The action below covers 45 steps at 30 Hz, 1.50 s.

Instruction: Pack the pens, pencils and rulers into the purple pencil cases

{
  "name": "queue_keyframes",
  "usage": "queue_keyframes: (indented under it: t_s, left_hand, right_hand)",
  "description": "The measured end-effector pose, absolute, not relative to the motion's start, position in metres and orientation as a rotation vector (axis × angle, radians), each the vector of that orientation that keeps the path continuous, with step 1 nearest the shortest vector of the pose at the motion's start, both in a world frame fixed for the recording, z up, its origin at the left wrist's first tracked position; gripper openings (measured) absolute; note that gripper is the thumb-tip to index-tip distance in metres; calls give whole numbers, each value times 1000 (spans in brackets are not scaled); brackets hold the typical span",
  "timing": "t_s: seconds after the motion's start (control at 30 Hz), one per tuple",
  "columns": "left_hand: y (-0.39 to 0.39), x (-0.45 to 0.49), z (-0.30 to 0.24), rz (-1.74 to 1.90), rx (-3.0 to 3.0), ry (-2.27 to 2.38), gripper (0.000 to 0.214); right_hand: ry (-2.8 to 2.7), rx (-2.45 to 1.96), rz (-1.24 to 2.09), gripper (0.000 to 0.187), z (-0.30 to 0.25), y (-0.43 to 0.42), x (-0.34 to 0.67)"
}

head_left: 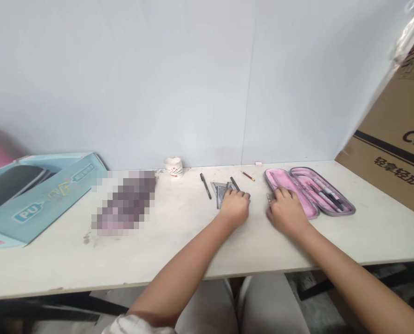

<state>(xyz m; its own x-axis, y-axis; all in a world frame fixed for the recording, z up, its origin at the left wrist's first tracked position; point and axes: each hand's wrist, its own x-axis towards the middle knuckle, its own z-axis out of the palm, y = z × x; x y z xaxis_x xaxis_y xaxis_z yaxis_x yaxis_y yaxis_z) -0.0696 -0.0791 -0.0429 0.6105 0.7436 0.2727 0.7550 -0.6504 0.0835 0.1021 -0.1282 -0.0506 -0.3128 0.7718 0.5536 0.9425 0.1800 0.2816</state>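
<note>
My left hand point(235, 205) rests with curled fingers over the near end of a small group of stationery. A black pen point(234, 183) and a grey ruler-like set point(221, 189) stick out beyond its fingers; what lies beneath them is hidden. My right hand point(287, 209) is bent over the left edge of an open pink pencil case point(297, 194), fingers closed at its rim. Pens point(327, 195) lie in the case's right half. A small banded thing shows by the right hand's inner side, too small to name. Another black pen point(205, 186) lies left of the ruler-like set.
A short pencil point(248, 176) and a small eraser-like block point(259, 163) lie toward the wall. A paper cup point(173, 167) stands at the back. To the left are a blurred-out item point(125, 202) and a blue box point(50, 199); a cardboard carton point(395, 134) stands at right.
</note>
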Motion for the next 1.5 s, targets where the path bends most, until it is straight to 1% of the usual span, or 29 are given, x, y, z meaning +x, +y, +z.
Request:
queue_keyframes:
  t_s: [0.1,0.17,0.23,0.33,0.4,0.5,0.67,0.77,0.87,0.97,1.07,1.17,1.23,1.33,1.4,1.43,1.5]
  left_hand:
    - [-78,-87,-43,-752,-2829,-1488,31]
    - [-75,-93,-44,-1104,-2877,-1698,29]
    - [-70,-94,-45,-1558,-2917,-1869,28]
    - [-66,-91,-46,-2189,-2905,-1877,23]
    - [-66,-89,-45,-2433,-2854,-1817,18]
    - [-69,-87,-43,-2569,-2842,-1754,22]
    - [-73,-88,-40,-2578,-2854,-1762,37]
    - [-73,-88,-40,-2642,-2749,-1774,33]
    - [-75,-85,-40,-2868,-2616,-1776,27]
    - [-78,-77,-35,-3047,-2573,-1829,27]
    - [-71,-66,-23,-2918,-2712,-1880,27]
    - [-45,-52,-6,-2570,-2839,-1881,25]
    - [-19,-39,3,-2177,-2914,-1839,22]
    - [25,-15,8,-1249,-2929,-1655,16]
    - [50,4,5,-759,-2820,-1547,19]
    - [62,14,2,-610,-2770,-1520,21]
    - [80,31,-4,-462,-2715,-1516,23]
  right_hand:
    - [-2109,-1632,-804,18,-51,-116,92]
    - [-2087,-1525,-752,19,-50,-111,81]
    - [-2095,-1363,-719,19,-48,-108,70]
    - [-2116,-1191,-705,17,-47,-107,60]
    - [-2128,-1159,-696,17,-45,-105,58]
    - [-2154,-1193,-679,19,-43,-104,60]
    - [-2249,-1249,-635,22,-36,-104,69]
    - [-2307,-1215,-615,28,-32,-108,72]
    - [-2316,-1192,-559,27,-29,-110,71]
    - [-2244,-1202,-522,27,-29,-107,72]
    - [-2149,-1242,-552,25,-29,-98,87]
    - [-2037,-1369,-640,25,-29,-88,117]
    - [-1943,-1475,-711,26,-30,-83,139]
    - [-1830,-1575,-731,25,-31,-78,162]
    - [-1768,-1611,-701,24,-31,-75,170]
    - [-1737,-1626,-692,24,-31,-74,172]
    - [-1694,-1648,-694,23,-31,-72,173]
